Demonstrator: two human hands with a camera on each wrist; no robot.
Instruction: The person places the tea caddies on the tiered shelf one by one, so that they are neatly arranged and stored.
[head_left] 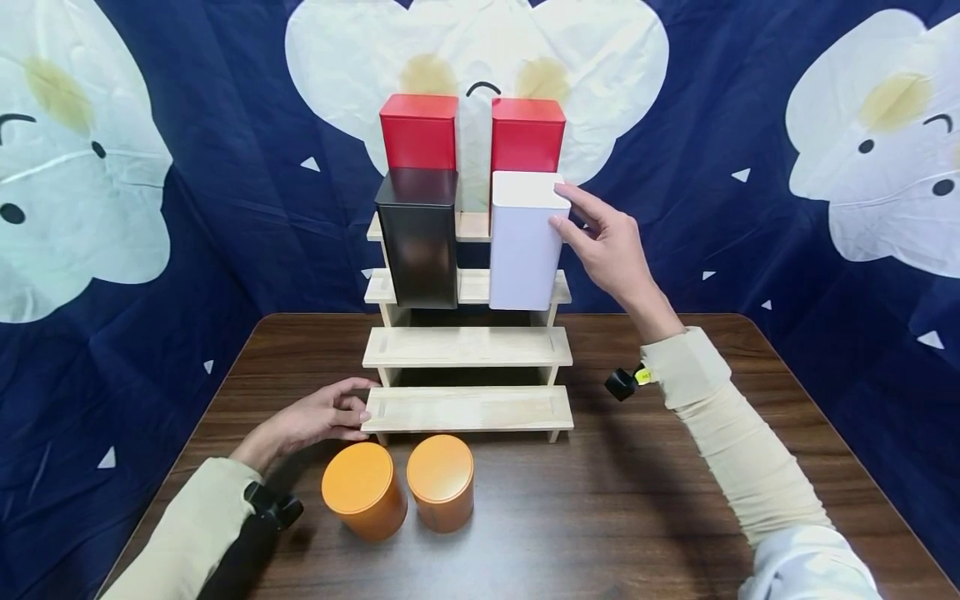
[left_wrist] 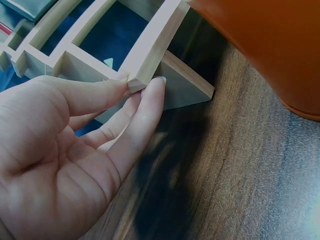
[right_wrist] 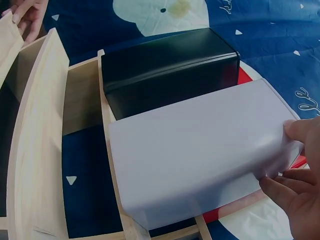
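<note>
On the second step from the top of a wooden tiered stand (head_left: 468, 346) stands a tall white canister (head_left: 527, 250), upright. My right hand (head_left: 611, 246) grips its upper right edge, with the thumb on the front face and fingers round the side, as the right wrist view shows. To its left is a black canister (head_left: 417, 242). My left hand (head_left: 322, 417) pinches the left end of the lowest step (left_wrist: 150, 50), thumb above and fingertips below. Two red canisters, a left one (head_left: 420, 133) and a right one (head_left: 527, 137), stand on the top step behind, partly hidden.
Two round orange canisters, a left one (head_left: 365, 492) and a right one (head_left: 441, 483), stand on the dark wooden table (head_left: 570, 517) before the stand, the left one close to my left hand. A blue cloth (head_left: 247, 208) with white cloud shapes hangs behind and at both sides.
</note>
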